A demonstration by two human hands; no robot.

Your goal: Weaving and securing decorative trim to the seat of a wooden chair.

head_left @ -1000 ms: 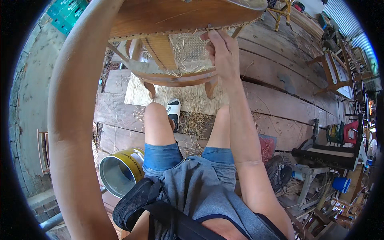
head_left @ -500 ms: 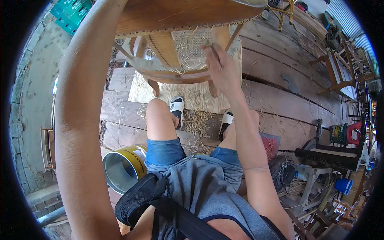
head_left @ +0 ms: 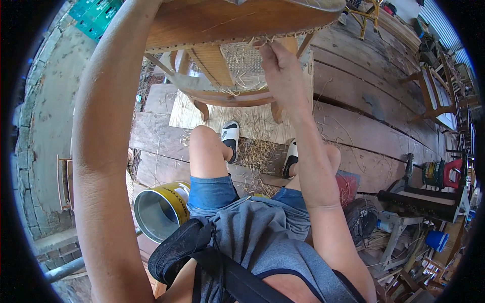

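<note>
**Q:** Hand positions first, please. Where are they, and what do they hold?

**A:** Right hand [head_left: 283, 68] is raised to the front rail of a wooden chair [head_left: 237, 22] held up in front of the person. Its fingers are curled nearly closed, pinching at the pale cane strands [head_left: 252, 43] that poke out along the rail's lower edge. The left hand is out of view; only the left forearm shows, rising to the left of the chair, so I cannot tell whether that hand is open or closed.

**Q:** How does the chair lie relative to the working hand?

**A:** The chair sits above and just beyond the right hand, touching it at the fingertips. The rail's long axis runs left to right across the view, tilting slightly upward to the right. The right hand is the nearer one to the strand ends. Behind the rail, woven cane webbing [head_left: 242, 63] shows on the seat's underside, and the chair legs point down toward the floor.

**Q:** What else lies around the chair?

**A:** Below it, a plank floor [head_left: 364, 91] scattered with cane scraps, and the person's feet in white sandals [head_left: 231, 136]. Lower left of the chair lies a yellow metal can [head_left: 160, 209] on its side. Far right of the chair stands another wooden chair frame [head_left: 434, 91].
</note>
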